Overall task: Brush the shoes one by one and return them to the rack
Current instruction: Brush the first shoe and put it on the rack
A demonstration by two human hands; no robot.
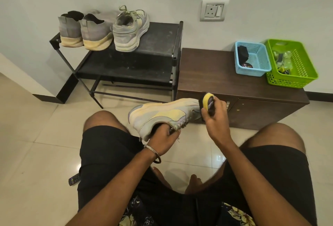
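Left hand grips shoe, fingers hidden inside; right hand clasps half-covered brush.

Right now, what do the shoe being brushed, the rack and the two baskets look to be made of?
Shoe: looks like matte mesh or suede-like fabric with a pale foam-like sole. Rack: black metal tubes, dusty dark shelves, perhaps fabric or board. Blue basket and green basket: glossy moulded plastic, going by the perforated walls.
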